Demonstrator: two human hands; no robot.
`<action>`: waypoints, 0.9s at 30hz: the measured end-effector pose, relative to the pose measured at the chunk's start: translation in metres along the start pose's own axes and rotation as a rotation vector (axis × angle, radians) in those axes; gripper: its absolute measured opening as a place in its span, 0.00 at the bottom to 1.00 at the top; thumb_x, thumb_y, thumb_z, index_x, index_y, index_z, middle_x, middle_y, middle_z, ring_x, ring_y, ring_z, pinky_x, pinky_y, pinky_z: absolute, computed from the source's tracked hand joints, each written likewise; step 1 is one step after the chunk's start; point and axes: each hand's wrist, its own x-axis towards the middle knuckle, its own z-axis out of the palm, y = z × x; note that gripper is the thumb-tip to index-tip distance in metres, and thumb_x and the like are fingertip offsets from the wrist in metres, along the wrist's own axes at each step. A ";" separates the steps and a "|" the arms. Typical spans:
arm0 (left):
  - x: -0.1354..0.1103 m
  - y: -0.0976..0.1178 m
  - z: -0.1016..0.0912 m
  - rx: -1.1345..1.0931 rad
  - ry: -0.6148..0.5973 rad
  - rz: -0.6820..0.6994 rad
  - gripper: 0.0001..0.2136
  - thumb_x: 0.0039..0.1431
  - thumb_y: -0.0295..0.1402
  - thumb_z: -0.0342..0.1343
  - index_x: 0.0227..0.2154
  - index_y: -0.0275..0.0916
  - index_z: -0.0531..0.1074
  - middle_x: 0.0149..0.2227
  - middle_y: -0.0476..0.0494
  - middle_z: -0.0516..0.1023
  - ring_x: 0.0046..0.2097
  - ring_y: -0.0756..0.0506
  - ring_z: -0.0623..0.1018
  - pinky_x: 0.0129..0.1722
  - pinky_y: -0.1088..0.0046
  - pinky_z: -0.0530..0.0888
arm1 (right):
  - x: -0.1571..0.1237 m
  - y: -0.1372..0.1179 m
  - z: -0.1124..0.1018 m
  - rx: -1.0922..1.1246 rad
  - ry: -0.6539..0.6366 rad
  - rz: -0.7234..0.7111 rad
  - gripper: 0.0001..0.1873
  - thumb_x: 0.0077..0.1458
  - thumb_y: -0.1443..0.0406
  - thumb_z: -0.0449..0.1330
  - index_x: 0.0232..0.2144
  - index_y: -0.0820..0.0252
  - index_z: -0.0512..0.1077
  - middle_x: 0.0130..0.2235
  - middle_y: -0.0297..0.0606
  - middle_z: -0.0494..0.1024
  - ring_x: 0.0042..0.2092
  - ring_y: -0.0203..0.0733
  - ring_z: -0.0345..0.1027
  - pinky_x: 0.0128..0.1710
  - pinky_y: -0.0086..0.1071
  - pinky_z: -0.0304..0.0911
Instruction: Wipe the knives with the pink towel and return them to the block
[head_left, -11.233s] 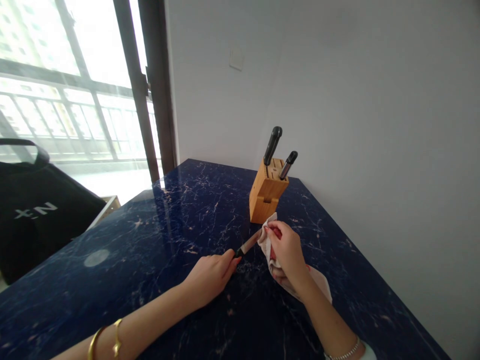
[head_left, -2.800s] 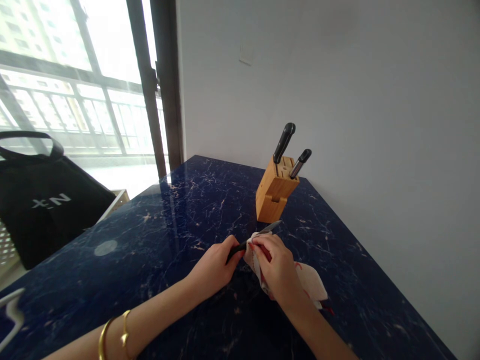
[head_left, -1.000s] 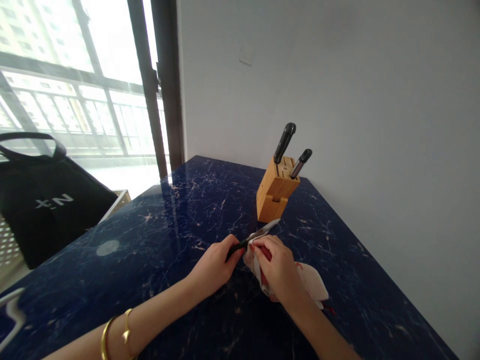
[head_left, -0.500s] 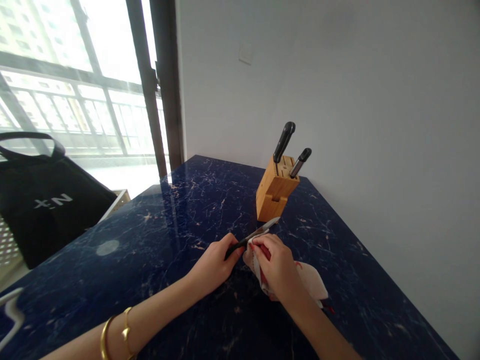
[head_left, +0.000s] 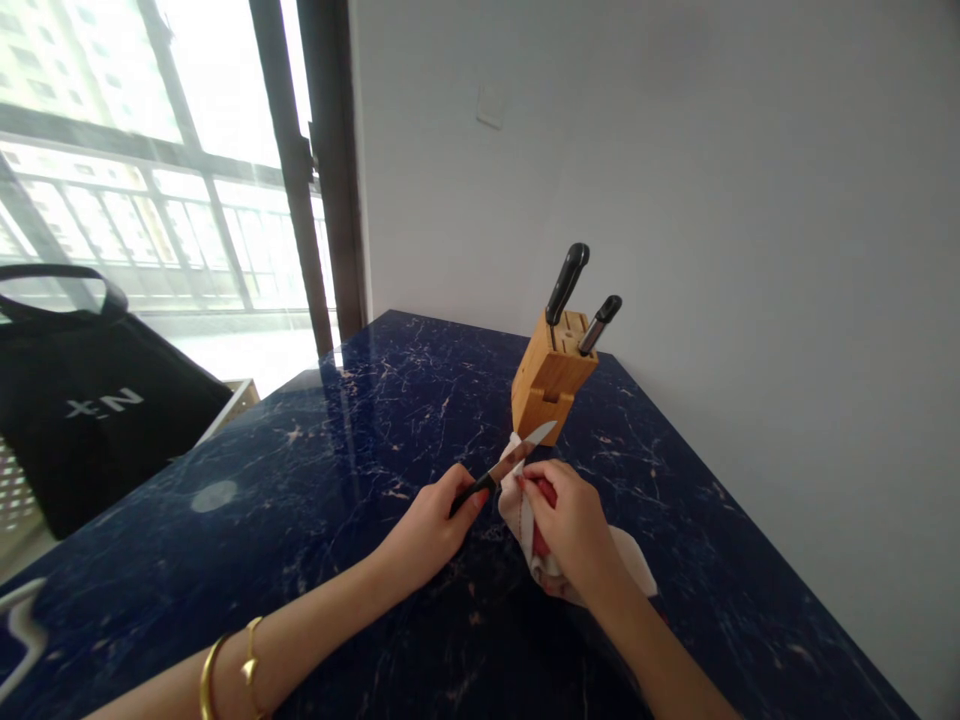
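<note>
My left hand (head_left: 429, 525) is closed round the black handle of a small knife (head_left: 517, 455), whose blade points up and to the right, towards the wooden knife block (head_left: 545, 391). My right hand (head_left: 571, 522) grips a white cloth with red marks (head_left: 525, 512) and holds it against the blade's near part. The cloth trails onto the dark blue marble table (head_left: 360, 450) behind my right wrist. The block holds two knives with black handles (head_left: 565, 283).
A black bag (head_left: 82, 410) with white lettering stands off the table's left side, in front of a big window. A grey wall runs along the table's right and far edges. A white object (head_left: 19, 625) shows at the lower left edge.
The knife's blade has tilted up and its tip has risen nearer the block. My right hand with the cloth has slid a little along the blade. My left hand stays where it was.
</note>
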 end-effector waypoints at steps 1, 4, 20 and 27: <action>0.000 -0.001 0.000 0.000 0.002 -0.013 0.10 0.57 0.39 0.43 0.27 0.39 0.60 0.19 0.55 0.65 0.23 0.52 0.65 0.24 0.78 0.61 | 0.001 0.002 -0.003 -0.009 0.029 0.017 0.07 0.49 0.69 0.52 0.26 0.58 0.70 0.29 0.36 0.73 0.32 0.39 0.66 0.33 0.32 0.60; 0.000 -0.005 0.002 -0.026 -0.008 -0.056 0.10 0.57 0.41 0.42 0.27 0.40 0.59 0.18 0.56 0.64 0.22 0.52 0.65 0.23 0.78 0.61 | 0.003 0.006 -0.010 -0.018 0.110 0.046 0.06 0.50 0.67 0.52 0.27 0.58 0.69 0.29 0.36 0.73 0.31 0.39 0.66 0.33 0.32 0.60; -0.004 -0.001 0.010 -0.047 -0.084 -0.039 0.08 0.57 0.37 0.44 0.27 0.39 0.60 0.19 0.55 0.64 0.23 0.52 0.65 0.24 0.77 0.61 | -0.007 -0.006 0.009 0.084 -0.033 -0.107 0.06 0.51 0.71 0.52 0.29 0.58 0.69 0.31 0.35 0.72 0.36 0.38 0.65 0.38 0.32 0.60; -0.003 -0.005 0.012 -0.041 -0.102 -0.044 0.09 0.57 0.38 0.43 0.26 0.39 0.60 0.19 0.56 0.63 0.22 0.52 0.63 0.22 0.78 0.58 | -0.002 -0.001 0.004 0.143 0.011 -0.045 0.06 0.51 0.69 0.52 0.29 0.58 0.69 0.32 0.36 0.71 0.36 0.39 0.65 0.38 0.33 0.61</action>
